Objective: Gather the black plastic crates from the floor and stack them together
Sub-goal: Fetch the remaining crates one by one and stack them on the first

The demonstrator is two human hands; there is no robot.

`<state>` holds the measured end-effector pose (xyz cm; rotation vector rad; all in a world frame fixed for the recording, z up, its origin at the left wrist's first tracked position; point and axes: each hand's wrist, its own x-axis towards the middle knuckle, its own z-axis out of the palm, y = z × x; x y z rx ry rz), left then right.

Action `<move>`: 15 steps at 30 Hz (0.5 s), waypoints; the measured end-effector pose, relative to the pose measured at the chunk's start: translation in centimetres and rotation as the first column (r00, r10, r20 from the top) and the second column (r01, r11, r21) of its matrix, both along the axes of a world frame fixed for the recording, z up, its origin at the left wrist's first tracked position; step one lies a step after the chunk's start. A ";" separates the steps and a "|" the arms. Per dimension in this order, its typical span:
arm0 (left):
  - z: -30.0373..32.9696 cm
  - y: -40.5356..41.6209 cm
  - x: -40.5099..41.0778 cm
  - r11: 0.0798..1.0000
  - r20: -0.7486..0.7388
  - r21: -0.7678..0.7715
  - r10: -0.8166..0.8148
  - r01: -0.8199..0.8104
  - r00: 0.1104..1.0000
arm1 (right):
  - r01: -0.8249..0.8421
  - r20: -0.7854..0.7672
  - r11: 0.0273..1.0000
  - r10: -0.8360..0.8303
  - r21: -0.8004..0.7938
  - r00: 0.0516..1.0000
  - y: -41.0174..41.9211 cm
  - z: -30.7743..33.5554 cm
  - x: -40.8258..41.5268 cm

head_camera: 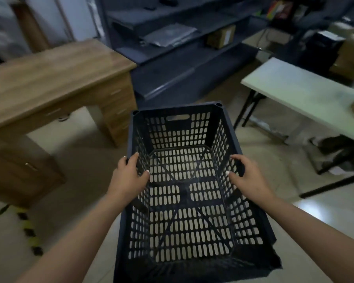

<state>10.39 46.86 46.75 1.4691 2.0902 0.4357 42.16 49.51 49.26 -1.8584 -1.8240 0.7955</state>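
Observation:
A black plastic crate (178, 127) with slotted walls and floor fills the middle of the view, open side up and empty. It is held off the tiled floor, tilted a little toward me. My left hand (129, 176) grips its left rim, thumb inside the wall and fingers over the top edge. On the opposite rim my right hand (247, 176) holds the same way. The crate's near right corner looks torn or ragged. No other crate shows.
A wooden desk (49, 82) with drawers stands at the left. Dark metal shelving (182, 64) with boxes and bags is straight ahead. A white folding table (298, 92) stands at the right, clutter beneath it. Yellow-black tape (29, 231) marks the floor at lower left.

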 end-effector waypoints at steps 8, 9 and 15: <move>6.1 -3.5 -7.7 0.903 0.011 0.176 0.397 -0.393 0.918 | -0.275 -0.031 0.957 0.279 0.090 0.960 6.6 4.6 -11.1; 6.7 -4.1 -8.6 0.882 0.001 0.185 0.442 -0.434 0.897 | -0.325 -0.043 0.941 0.330 0.090 0.943 7.2 5.2 -12.5; 10.4 -9.4 -12.6 0.678 -0.014 0.251 0.717 -0.691 0.697 | -0.603 -0.051 0.786 0.613 0.138 0.788 9.5 8.9 -21.7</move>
